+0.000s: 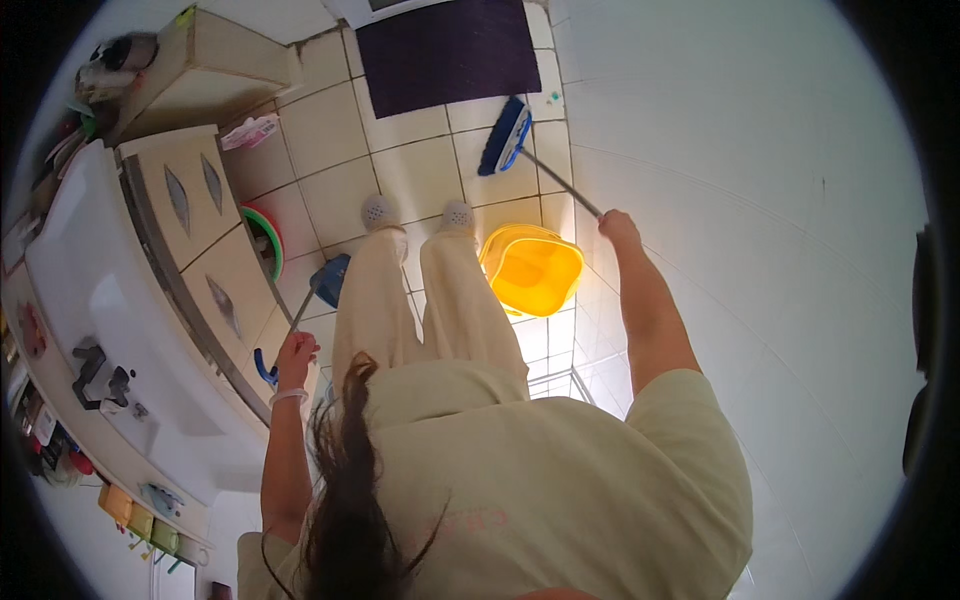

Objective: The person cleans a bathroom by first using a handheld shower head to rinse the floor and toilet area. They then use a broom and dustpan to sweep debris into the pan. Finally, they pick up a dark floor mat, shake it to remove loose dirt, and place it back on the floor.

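My right hand (618,230) is closed around the grey handle of a broom (506,137). The broom's blue bristle head rests on the tiles by the right wall, touching or close to the near edge of a dark mat (450,58). A few small greenish bits (553,98) lie just beyond the head. Beside the cabinet, my left hand (296,358) grips the thin handle of a blue dustpan (329,282). The dustpan is low, next to my left leg, which partly hides it. A curved blue handle end (264,368) shows beside that hand.
A yellow bucket (540,278) stands right of my legs. On the left are a white sink (120,300) over a wooden cabinet (205,235), a green and red basin (266,240) and a pink-and-white package (250,132). A white wall (740,200) borders the right side.
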Action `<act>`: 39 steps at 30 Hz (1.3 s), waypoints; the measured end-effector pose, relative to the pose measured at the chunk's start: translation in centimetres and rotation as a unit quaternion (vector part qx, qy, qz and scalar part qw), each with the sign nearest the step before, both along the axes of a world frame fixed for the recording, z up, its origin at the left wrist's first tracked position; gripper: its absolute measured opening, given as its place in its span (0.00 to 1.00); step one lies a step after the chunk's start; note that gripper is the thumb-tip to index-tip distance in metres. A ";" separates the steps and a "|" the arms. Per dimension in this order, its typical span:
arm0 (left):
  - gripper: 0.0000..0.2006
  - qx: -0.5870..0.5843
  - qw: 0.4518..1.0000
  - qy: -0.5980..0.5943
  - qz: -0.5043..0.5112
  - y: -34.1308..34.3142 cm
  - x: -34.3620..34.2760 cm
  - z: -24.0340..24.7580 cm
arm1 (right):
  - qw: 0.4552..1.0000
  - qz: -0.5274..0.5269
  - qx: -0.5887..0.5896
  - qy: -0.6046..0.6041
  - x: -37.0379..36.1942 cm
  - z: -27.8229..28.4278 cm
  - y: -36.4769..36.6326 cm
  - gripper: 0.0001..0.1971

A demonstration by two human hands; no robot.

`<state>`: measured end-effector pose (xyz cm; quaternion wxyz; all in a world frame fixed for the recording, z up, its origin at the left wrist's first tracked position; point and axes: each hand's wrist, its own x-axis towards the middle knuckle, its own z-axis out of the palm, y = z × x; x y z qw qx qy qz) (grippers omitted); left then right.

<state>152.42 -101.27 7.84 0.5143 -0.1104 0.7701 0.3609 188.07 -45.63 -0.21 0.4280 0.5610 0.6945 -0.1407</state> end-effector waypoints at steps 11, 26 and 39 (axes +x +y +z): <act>0.06 -0.013 1.000 0.008 -0.026 4.1 10.8 0.8 | 0.964 -0.202 -0.068 0.161 7.7 -0.3 1.8 0.15; 0.05 -0.054 0.998 -0.029 0.001 0.5 12.6 -0.1 | 0.913 -0.325 -0.062 0.237 3.9 0.6 2.4 0.16; 0.04 -0.035 0.996 -0.055 0.063 -4.2 12.9 -0.5 | 0.815 -0.542 -0.140 0.150 7.8 -4.2 0.6 0.14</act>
